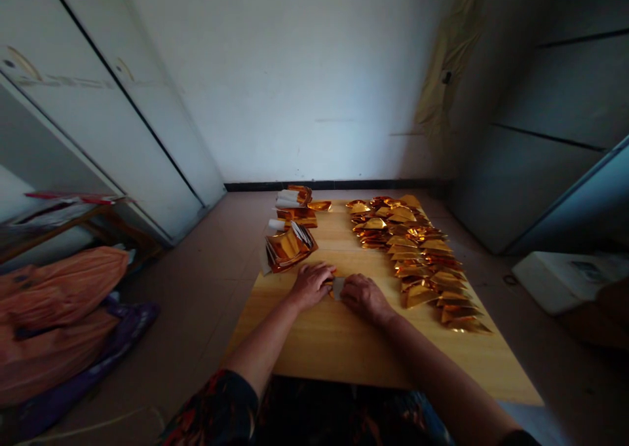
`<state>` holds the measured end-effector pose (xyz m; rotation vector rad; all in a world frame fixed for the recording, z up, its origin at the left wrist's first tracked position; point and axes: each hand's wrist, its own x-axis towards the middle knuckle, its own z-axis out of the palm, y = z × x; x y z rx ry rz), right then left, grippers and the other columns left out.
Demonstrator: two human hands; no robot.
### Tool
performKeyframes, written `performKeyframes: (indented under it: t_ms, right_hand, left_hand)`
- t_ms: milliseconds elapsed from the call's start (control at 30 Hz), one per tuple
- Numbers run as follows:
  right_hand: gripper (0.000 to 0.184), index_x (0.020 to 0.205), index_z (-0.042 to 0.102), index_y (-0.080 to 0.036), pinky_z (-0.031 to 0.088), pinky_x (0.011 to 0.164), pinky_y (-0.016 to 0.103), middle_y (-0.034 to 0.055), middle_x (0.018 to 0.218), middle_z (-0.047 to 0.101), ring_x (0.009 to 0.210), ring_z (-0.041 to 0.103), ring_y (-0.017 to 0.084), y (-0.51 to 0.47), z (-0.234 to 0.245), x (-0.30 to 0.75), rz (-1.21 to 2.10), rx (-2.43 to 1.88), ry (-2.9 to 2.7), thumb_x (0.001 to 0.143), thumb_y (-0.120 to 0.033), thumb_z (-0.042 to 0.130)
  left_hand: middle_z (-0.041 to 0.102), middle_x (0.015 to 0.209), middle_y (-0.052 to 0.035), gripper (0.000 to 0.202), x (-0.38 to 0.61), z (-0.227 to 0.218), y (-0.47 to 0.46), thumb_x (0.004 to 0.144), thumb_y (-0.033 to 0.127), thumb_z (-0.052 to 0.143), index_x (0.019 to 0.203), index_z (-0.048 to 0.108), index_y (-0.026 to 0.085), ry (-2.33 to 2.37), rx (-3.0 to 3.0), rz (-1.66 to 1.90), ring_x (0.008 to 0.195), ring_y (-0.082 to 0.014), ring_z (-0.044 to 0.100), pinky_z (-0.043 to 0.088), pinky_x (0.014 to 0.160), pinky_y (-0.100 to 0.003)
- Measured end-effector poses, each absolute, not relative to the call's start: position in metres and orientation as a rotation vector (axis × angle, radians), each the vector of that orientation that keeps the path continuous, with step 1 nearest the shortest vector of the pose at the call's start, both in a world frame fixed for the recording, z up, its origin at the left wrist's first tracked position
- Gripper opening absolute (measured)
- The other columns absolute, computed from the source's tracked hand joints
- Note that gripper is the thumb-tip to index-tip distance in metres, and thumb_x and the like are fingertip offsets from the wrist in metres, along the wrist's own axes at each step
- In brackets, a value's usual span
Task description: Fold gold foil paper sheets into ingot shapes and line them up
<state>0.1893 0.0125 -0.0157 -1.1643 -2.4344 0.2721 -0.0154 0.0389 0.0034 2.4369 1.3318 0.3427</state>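
Note:
My left hand (311, 285) and my right hand (364, 295) are close together over the middle of the wooden table (339, 348). Between them lies a small piece of foil paper (338, 288), grey on the side facing up, with a little gold at its left edge. The fingers of both hands are closed on its two sides and hide its ends. Just beyond my left hand sits a stack of gold foil sheets (289, 246), curled upward. To the right of my right hand spreads a pile of folded gold foil pieces (417, 249) in overlapping rows.
More gold foil sheets (297, 218) lie at the table's far left corner. A white wall (304, 92) stands behind the table. On the left are a cabinet (113, 105) and an orange cloth or bag (59, 321). A white box (555, 281) rests on the right.

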Motion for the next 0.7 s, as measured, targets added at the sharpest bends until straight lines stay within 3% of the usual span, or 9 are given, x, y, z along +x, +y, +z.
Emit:
performKeyframes:
  t_ms: [200, 400, 700]
  right_hand:
    - [0.017, 0.092, 0.067, -0.020, 0.040, 0.076, 0.029, 0.0063, 0.093, 0.061, 0.087, 0.052, 0.017, 0.016, -0.017, 0.184, 0.205, -1.170, -2.519, 0.091, -0.025, 0.050]
    - [0.021, 0.093, 0.062, -0.017, 0.045, 0.080, 0.028, 0.0069, 0.093, 0.060, 0.085, 0.054, 0.015, 0.019, -0.016, 0.180, 0.401, -0.970, -2.452, 0.093, -0.019, 0.041]
    - [0.020, 0.097, 0.061, -0.018, 0.045, 0.087, 0.029, 0.0065, 0.100, 0.061, 0.097, 0.056, 0.015, 0.018, -0.005, 0.184, 0.649, -0.909, -2.265, 0.086, -0.010, 0.046]
  left_hand:
    - [0.053, 0.134, -0.0049, 0.042, -0.017, -0.001, 0.040, 0.087, 0.031, 0.049, 0.129, 0.046, 0.028, 1.338, 2.425, 0.360, 0.132, -0.0222, 0.037, 0.021, 0.108, -0.048]
    - [0.049, 0.138, -0.0052, 0.054, -0.018, -0.003, 0.040, 0.081, 0.035, 0.058, 0.132, 0.044, 0.028, 1.337, 2.429, 0.365, 0.132, -0.0246, 0.037, 0.021, 0.109, -0.048]
    - [0.049, 0.138, -0.0052, 0.058, -0.018, -0.003, 0.040, 0.078, 0.035, 0.060, 0.132, 0.043, 0.026, 1.331, 2.422, 0.352, 0.133, -0.0258, 0.036, 0.021, 0.109, -0.050]
